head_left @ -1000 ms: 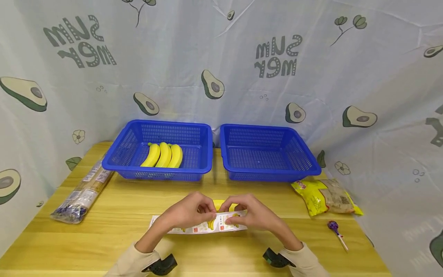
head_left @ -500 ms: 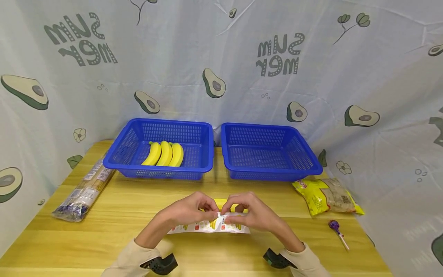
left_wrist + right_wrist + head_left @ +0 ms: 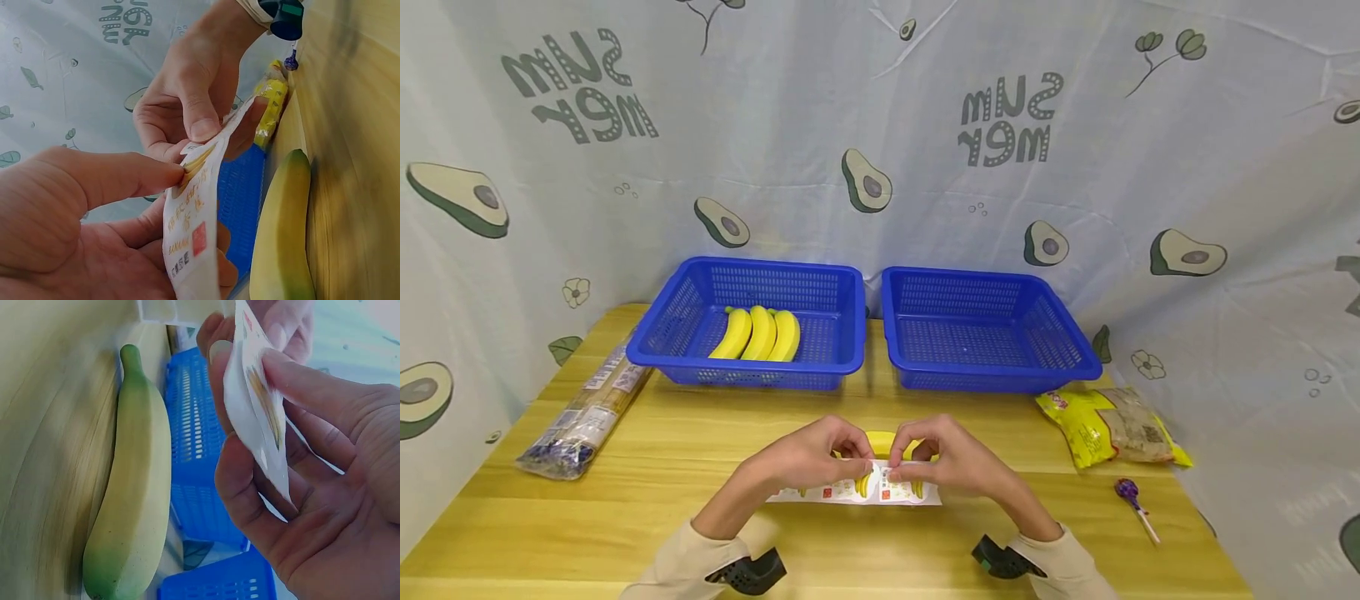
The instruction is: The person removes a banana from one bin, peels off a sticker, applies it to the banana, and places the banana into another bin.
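Both hands hold a white strip of banana stickers (image 3: 853, 495) across the front middle of the table. My left hand (image 3: 815, 454) pinches it between thumb and fingers left of its right end. My right hand (image 3: 953, 454) pinches the right end, its thumb on a printed sticker. In the right wrist view, a sticker's edge (image 3: 250, 415) stands away from the backing by the right thumb. Behind the strip a yellow banana (image 3: 281, 231) with green tips lies on the table, partly hidden by the hands in the head view.
The left blue basket (image 3: 745, 375) holds three bananas (image 3: 761, 335); another blue basket (image 3: 992, 379) stands beside it. A long clear-wrapped pack (image 3: 587, 417) lies at the left. At the right are a yellow snack bag (image 3: 1108, 429) and a purple lollipop (image 3: 1135, 504).
The strip has shifted right through the left hand, so less of it shows at the left. The right hand has moved slightly right, and the gap between the fingertips is wider.
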Motion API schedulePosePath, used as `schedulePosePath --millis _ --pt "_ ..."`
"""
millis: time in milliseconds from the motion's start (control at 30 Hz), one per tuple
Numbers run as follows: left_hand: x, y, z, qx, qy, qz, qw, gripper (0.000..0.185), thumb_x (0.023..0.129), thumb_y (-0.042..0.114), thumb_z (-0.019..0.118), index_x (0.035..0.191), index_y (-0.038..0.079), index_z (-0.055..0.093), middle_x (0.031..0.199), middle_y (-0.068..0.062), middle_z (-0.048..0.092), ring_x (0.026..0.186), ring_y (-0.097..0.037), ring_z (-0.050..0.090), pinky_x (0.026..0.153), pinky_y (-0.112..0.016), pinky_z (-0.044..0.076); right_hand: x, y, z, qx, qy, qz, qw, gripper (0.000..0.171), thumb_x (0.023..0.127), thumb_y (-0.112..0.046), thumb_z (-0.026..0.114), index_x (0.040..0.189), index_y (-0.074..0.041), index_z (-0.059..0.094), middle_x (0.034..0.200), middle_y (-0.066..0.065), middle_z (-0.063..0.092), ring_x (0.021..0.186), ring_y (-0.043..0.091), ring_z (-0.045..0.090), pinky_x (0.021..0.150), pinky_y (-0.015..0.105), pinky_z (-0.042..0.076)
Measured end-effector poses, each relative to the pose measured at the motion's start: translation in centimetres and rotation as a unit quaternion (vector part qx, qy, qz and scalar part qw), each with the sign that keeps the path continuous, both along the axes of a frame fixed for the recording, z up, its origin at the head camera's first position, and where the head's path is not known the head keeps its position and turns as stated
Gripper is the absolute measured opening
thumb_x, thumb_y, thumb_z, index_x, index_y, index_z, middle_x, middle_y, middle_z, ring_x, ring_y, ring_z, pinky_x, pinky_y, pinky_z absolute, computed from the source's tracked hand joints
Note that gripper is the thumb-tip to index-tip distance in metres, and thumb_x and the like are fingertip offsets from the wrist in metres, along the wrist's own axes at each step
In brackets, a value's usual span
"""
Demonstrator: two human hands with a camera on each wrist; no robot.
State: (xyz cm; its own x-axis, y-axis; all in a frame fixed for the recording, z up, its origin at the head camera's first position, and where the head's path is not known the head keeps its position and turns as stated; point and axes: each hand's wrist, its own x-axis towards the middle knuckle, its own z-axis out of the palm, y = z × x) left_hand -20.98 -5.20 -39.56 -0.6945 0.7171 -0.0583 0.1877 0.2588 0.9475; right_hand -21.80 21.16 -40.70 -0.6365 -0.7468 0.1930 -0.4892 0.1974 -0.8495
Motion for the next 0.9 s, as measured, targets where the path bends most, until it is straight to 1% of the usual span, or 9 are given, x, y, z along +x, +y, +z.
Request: schedulePosePath --millis 133,233,367,433,500,600,667,800,900 --pt "0.1 0.2 -0.1 -0.004 0.012 0.012 0.9999 0.012 0.104 0.005 0.067 0.096 0.000 0.075 0.081 0.002 0.067 0.074 -0.010 0.057 0.066 -0.021 0.047 -0.4 0.5 -0.3 -0.022 -0.018 0.018 0.999 0.006 0.096 -0.003 0.081 0.094 -0.003 0.075 0.090 0.011 0.073 0.072 0.005 0.067 0.066 0.029 0.063" --pt "0.2 0.3 -0.1 -0.011 0.026 0.027 0.9992 0.012 0.103 0.005 0.068 0.094 0.000 0.075 0.079 0.004 0.065 0.070 -0.009 0.053 0.062 -0.021 0.045 -0.6 0.7 -0.4 -0.031 -0.022 0.020 0.999 0.006 0.095 0.000 0.080 0.092 -0.002 0.075 0.095 0.015 0.073 0.084 0.007 0.068 0.075 0.029 0.063" --pt "0.4 0.4 -0.2 -0.031 0.045 0.047 0.9974 0.012 0.101 0.005 0.070 0.090 0.002 0.075 0.076 0.004 0.064 0.068 -0.009 0.053 0.061 -0.021 0.045 -0.7 0.9 -0.4 -0.033 -0.017 0.019 0.999 0.006 0.096 0.001 0.079 0.092 -0.003 0.075 0.106 0.019 0.072 0.100 0.012 0.067 0.083 0.035 0.064" --pt "0.7 0.5 -0.3 -0.040 0.051 0.057 0.9962 0.012 0.101 0.005 0.071 0.089 0.003 0.075 0.076 0.004 0.064 0.069 -0.009 0.054 0.062 -0.022 0.046 -0.9 1.1 -0.3 -0.037 -0.007 0.030 0.999 0.007 0.097 0.000 0.077 0.093 -0.003 0.074 0.107 0.019 0.071 0.100 0.014 0.067 0.083 0.037 0.064" --pt "0.9 0.7 -0.6 -0.050 0.058 0.067 0.9948 0.012 0.100 0.005 0.072 0.089 0.005 0.074 0.075 0.004 0.064 0.068 -0.009 0.053 0.063 -0.022 0.046 -1.1 1.2 -0.3 -0.042 -0.015 0.036 0.998 0.007 0.098 0.001 0.076 0.093 -0.003 0.073 0.104 0.018 0.070 0.098 0.014 0.066 0.085 0.036 0.062" --pt "1.4 0.9 -1.3 -0.050 0.064 0.076 0.9937 0.011 0.100 0.004 0.072 0.089 0.005 0.074 0.076 0.004 0.064 0.067 -0.008 0.053 0.063 -0.022 0.047 -1.4 1.4 -0.3 -0.042 -0.029 0.039 0.998 0.007 0.099 0.002 0.075 0.095 -0.002 0.071 0.097 0.015 0.069 0.092 0.013 0.065 0.086 0.031 0.060" --pt "1.6 1.1 -1.9 -0.050 0.068 0.077 0.9934 0.011 0.100 0.004 0.073 0.089 0.005 0.074 0.076 0.004 0.064 0.066 -0.008 0.054 0.064 -0.022 0.048 -1.3 1.5 -0.4 -0.040 -0.046 0.033 0.998 0.006 0.099 0.002 0.075 0.096 0.000 0.070 0.094 0.016 0.069 0.090 0.011 0.063 0.085 0.029 0.057" --pt "2.2 1.6 -2.9 -0.048 0.070 0.074 0.9937 0.012 0.100 0.004 0.073 0.089 0.005 0.075 0.074 0.005 0.065 0.061 -0.006 0.053 0.061 -0.022 0.047 -1.5 1.7 -0.7 -0.047 -0.045 0.033 0.997 0.005 0.100 0.004 0.072 0.097 0.003 0.069 0.090 0.018 0.067 0.085 0.009 0.063 0.080 0.027 0.058" --pt "2.7 2.1 -3.7 -0.048 0.077 0.070 0.9934 0.013 0.099 0.002 0.074 0.087 0.004 0.075 0.072 0.004 0.066 0.056 -0.005 0.052 0.058 -0.021 0.047 -1.7 1.7 -0.8 -0.052 -0.038 0.034 0.997 0.005 0.100 0.005 0.073 0.096 0.003 0.069 0.088 0.019 0.068 0.084 0.008 0.064 0.079 0.027 0.059"
